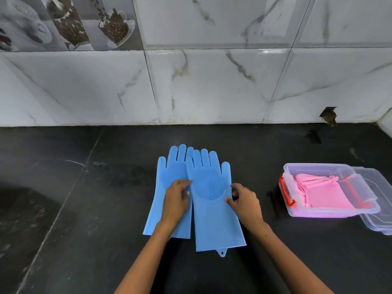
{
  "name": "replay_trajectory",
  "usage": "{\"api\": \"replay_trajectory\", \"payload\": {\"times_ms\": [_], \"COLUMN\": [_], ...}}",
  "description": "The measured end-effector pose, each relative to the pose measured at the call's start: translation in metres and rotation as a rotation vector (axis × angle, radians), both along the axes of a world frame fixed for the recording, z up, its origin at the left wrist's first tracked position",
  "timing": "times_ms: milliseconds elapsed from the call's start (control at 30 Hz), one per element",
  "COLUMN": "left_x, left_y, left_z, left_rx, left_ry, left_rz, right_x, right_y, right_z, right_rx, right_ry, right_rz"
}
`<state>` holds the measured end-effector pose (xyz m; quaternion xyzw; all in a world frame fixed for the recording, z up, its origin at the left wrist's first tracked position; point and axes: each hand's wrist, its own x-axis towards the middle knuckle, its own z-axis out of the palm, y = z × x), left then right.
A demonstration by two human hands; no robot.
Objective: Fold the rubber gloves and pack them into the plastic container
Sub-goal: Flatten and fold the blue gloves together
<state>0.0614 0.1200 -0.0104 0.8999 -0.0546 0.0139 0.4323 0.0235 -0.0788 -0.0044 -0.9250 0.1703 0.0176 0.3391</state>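
Two hands work two blue rubber gloves lying flat, palms up, on the black counter (84, 209). The left hand (177, 198) and right hand (244, 201) each pinch an edge of the right glove (212, 209), which overlaps the left glove (167, 177); both have bristled palms. Farther right, one clear plastic container (297, 212) holds folded pink gloves (324, 194), its lid (375, 221) beneath

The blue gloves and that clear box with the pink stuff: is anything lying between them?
Only the right hand, at the edge of the blue gloves. Beyond it, the head view shows bare black counter up to the plastic container.
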Motion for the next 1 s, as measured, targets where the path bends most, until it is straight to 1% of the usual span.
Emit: {"api": "replay_trajectory", "payload": {"times_ms": [67, 167, 200, 233, 300, 333, 400, 433, 500, 567, 633, 700, 767, 900, 933, 967, 1000], "left_x": [0.003, 0.01, 0.013, 0.015, 0.018, 0.021, 0.028, 0.033, 0.041, 0.045, 0.046, 0.048, 0.05, 0.046, 0.044, 0.041, 0.038], "left_y": [0.007, 0.019, 0.022, 0.023, 0.027, 0.03, 0.038, 0.042, 0.051, 0.055, 0.054, 0.049, 0.045, 0.038, 0.035, 0.031, 0.027], "left_z": [0.0, 0.0, 0.0, 0.001, 0.0, 0.0, 0.001, 0.003, 0.008, 0.013, 0.023, 0.04, 0.062, 0.107, 0.115, 0.123, 0.129], "left_rx": [0.088, 0.237, 0.248, 0.248, 0.225, 0.198, 0.113, 0.061, -0.025, -0.059, -0.087, -0.126, -0.139, -0.074, -0.052, -0.034, -0.027], "left_ry": [-0.034, -0.013, 0.01, 0.041, 0.111, 0.13, 0.147, 0.165, 0.219, 0.244, 0.217, 0.147, 0.048, -0.095, -0.124, -0.151, -0.169], "left_rz": [0.084, 0.2, 0.227, 0.246, 0.265, 0.271, 0.29, 0.301, 0.309, 0.291, 0.255, 0.21, 0.175, 0.081, 0.055, 0.026, -0.008], "right_x": [-0.008, -0.012, -0.013, -0.014, -0.019, -0.02, -0.02, -0.017, -0.011, -0.007, -0.005, -0.002, 0.003, 0.016, 0.018, 0.019, 0.018], "right_y": [0.0, -0.003, -0.004, -0.004, 0.003, 0.009, 0.022, 0.027, 0.033, 0.036, 0.037, 0.04, 0.048, 0.07, 0.071, 0.07, 0.069], "right_z": [-0.003, -0.002, -0.001, 0.0, -0.001, -0.003, -0.008, -0.011, -0.018, -0.026, -0.033, -0.038, -0.04, -0.035, -0.031, -0.027, -0.019], "right_rx": [0.033, 0.111, 0.077, -0.008, -0.219, -0.265, -0.244, -0.241, -0.281, -0.324, -0.349, -0.356, -0.337, -0.292, -0.238, -0.123, 0.07], "right_ry": [0.014, 0.055, 0.072, 0.088, 0.063, 0.012, -0.065, -0.069, -0.026, 0.019, 0.042, 0.036, 0.02, 0.026, 0.03, 0.029, 0.028], "right_rz": [0.031, 0.052, 0.064, 0.087, 0.145, 0.18, 0.279, 0.35, 0.5, 0.606, 0.661, 0.688, 0.696, 0.73, 0.727, 0.697, 0.62]}}
